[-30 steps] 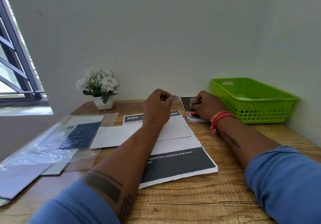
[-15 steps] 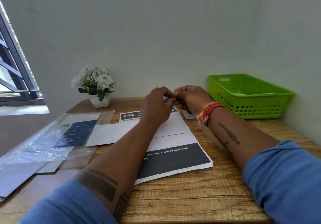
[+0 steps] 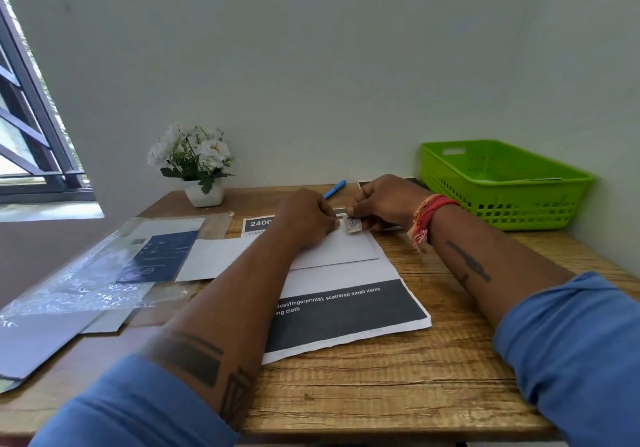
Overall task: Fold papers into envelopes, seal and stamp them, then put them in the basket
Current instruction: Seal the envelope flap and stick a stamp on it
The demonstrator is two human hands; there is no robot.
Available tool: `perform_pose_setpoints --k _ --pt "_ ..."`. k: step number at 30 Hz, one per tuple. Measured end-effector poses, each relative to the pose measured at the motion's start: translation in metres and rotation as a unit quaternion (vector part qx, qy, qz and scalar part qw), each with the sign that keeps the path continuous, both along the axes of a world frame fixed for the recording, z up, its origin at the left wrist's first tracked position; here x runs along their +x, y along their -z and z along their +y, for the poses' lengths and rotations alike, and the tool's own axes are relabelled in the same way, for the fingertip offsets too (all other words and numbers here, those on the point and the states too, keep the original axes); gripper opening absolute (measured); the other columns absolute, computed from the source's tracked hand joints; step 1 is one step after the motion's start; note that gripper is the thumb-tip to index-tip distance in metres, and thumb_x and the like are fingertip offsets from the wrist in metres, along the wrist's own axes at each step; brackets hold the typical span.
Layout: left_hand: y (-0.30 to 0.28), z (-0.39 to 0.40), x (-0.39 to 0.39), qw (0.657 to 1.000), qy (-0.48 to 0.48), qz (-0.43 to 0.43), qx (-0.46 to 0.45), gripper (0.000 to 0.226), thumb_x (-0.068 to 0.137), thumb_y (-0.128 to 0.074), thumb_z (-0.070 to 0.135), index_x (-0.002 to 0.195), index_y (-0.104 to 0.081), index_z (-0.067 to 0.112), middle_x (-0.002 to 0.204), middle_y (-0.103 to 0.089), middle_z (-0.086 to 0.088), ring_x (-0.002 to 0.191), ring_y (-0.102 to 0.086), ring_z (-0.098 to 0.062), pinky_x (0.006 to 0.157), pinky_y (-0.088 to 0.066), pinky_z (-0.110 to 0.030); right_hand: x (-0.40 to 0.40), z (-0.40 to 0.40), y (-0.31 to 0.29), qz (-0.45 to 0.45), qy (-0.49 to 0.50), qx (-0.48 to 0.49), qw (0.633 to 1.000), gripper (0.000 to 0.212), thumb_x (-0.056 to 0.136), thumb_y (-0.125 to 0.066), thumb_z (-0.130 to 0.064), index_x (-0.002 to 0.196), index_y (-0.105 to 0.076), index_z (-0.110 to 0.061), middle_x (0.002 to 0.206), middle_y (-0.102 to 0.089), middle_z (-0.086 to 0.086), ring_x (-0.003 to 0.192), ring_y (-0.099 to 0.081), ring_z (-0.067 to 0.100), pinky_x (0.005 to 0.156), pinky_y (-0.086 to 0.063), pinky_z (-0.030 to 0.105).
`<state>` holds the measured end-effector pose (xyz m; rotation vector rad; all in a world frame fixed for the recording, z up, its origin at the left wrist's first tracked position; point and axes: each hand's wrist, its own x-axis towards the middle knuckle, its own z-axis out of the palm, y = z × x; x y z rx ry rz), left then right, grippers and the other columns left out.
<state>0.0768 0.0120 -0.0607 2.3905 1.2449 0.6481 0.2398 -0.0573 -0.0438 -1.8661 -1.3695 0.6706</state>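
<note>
— So, where is the stamp [image 3: 353,226]?

— At the top right corner of the white envelope [image 3: 341,249], between the two hands. The left hand [image 3: 306,216] has its grip closed down, fingertips pressed at the stamp's left edge; the right hand [image 3: 388,200] pinches the stamp's right side between thumb and finger.

— And the envelope?

— Flat on a printed sheet [image 3: 346,311] with a dark band, which lies on the wooden surface [image 3: 398,377].

— The basket?

— Green basket [image 3: 502,186], far right against the wall, well apart from the hands. Something flat and pale lies inside; I cannot tell what.

— Anything else?

— A blue pen [image 3: 335,189] behind the hands, a potted white flower [image 3: 197,166] at the back, and clear plastic packaging [image 3: 104,273] with a dark blue card at the left.
</note>
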Motion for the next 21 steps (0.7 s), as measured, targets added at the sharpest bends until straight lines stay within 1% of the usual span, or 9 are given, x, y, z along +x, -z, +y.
perform_pose_setpoints --k 3,6,8,10,12,14,15,19,21 --pt "0.001 -0.001 0.000 1.000 0.007 0.008 -0.002 0.008 0.084 -0.081 0.031 0.084 -0.076 0.024 0.099 -0.073 0.005 0.098 -0.063 -0.013 0.091 -0.052 -0.033 0.001 -0.003 0.000 -0.002 -0.022 -0.016 1.000 0.009 0.087 -0.077 -0.011 0.095 -0.076 -0.007 0.075 -0.074 0.006 0.071 -0.067 0.018 0.076 -0.058 0.033" --pt "0.001 -0.002 0.001 1.000 0.006 0.016 0.005 0.010 0.085 -0.080 0.031 0.081 -0.073 0.025 0.102 -0.072 0.004 0.100 -0.063 -0.014 0.092 -0.051 -0.034 0.001 -0.004 0.002 0.010 -0.034 -0.017 0.999 0.008 0.084 -0.077 -0.004 0.090 -0.075 -0.011 0.074 -0.073 0.005 0.077 -0.068 0.020 0.084 -0.059 0.038" --pt "0.001 -0.003 0.001 1.000 0.006 0.023 0.012 0.011 0.085 -0.080 0.032 0.080 -0.072 0.026 0.102 -0.073 0.004 0.100 -0.063 -0.015 0.092 -0.051 -0.034 0.000 -0.004 0.002 0.006 -0.033 -0.015 0.999 0.010 0.084 -0.078 -0.004 0.088 -0.075 -0.013 0.072 -0.073 0.003 0.075 -0.068 0.019 0.084 -0.060 0.038" --pt "0.001 -0.003 0.002 1.000 0.006 0.023 0.011 0.009 0.085 -0.080 0.031 0.083 -0.074 0.025 0.103 -0.072 0.003 0.097 -0.062 -0.014 0.089 -0.050 -0.031 -0.002 -0.004 0.001 0.010 -0.032 -0.019 0.999 0.009 0.085 -0.077 -0.006 0.088 -0.075 -0.014 0.075 -0.073 0.004 0.073 -0.067 0.018 0.080 -0.060 0.035" --pt "0.000 -0.003 0.002 1.000 0.006 0.027 0.011 0.008 0.086 -0.079 0.030 0.083 -0.073 0.025 0.103 -0.072 0.002 0.095 -0.061 -0.014 0.088 -0.050 -0.030 -0.003 -0.004 0.000 0.037 -0.038 -0.023 0.998 0.008 0.087 -0.076 -0.005 0.088 -0.075 -0.013 0.079 -0.073 0.007 0.076 -0.066 0.020 0.072 -0.060 0.031" --pt "-0.001 -0.004 0.003 0.999 0.007 0.033 0.011 0.008 0.087 -0.078 0.029 0.082 -0.072 0.026 0.105 -0.072 0.001 0.099 -0.062 -0.016 0.092 -0.051 -0.032 -0.003 -0.005 0.000 0.056 -0.046 -0.024 0.997 0.008 0.087 -0.074 -0.003 0.088 -0.074 -0.011 0.081 -0.073 0.009 0.077 -0.065 0.020 0.065 -0.059 0.027" --pt "-0.001 -0.004 0.003 0.999 0.008 0.035 0.010 0.008 0.087 -0.078 0.028 0.082 -0.072 0.026 0.105 -0.072 0.001 0.101 -0.063 -0.016 0.093 -0.052 -0.034 -0.003 -0.005 0.000 0.054 -0.047 -0.025 0.997 0.008 0.087 -0.074 -0.003 0.088 -0.074 -0.011 0.081 -0.073 0.009 0.076 -0.066 0.019 0.064 -0.059 0.026" --pt "-0.001 -0.005 0.003 0.999 0.008 0.040 0.009 0.013 0.089 -0.077 0.028 0.078 -0.069 0.027 0.106 -0.072 0.001 0.101 -0.063 -0.017 0.092 -0.052 -0.035 -0.008 -0.007 -0.001 -0.016 -0.040 -0.031 0.999 0.007 0.087 -0.076 -0.007 0.087 -0.074 -0.014 0.076 -0.073 0.003 0.071 -0.067 0.015 0.068 -0.060 0.026" --pt "0.000 -0.004 0.003 0.999 0.006 0.039 0.014 0.012 0.088 -0.077 0.028 0.079 -0.069 0.027 0.103 -0.072 0.002 0.098 -0.063 -0.016 0.084 -0.049 -0.030 -0.011 -0.006 -0.001 -0.054 -0.035 -0.026 0.998 0.008 0.087 -0.076 -0.009 0.085 -0.073 -0.016 0.076 -0.072 0.002 0.067 -0.066 0.013 0.068 -0.060 0.026"
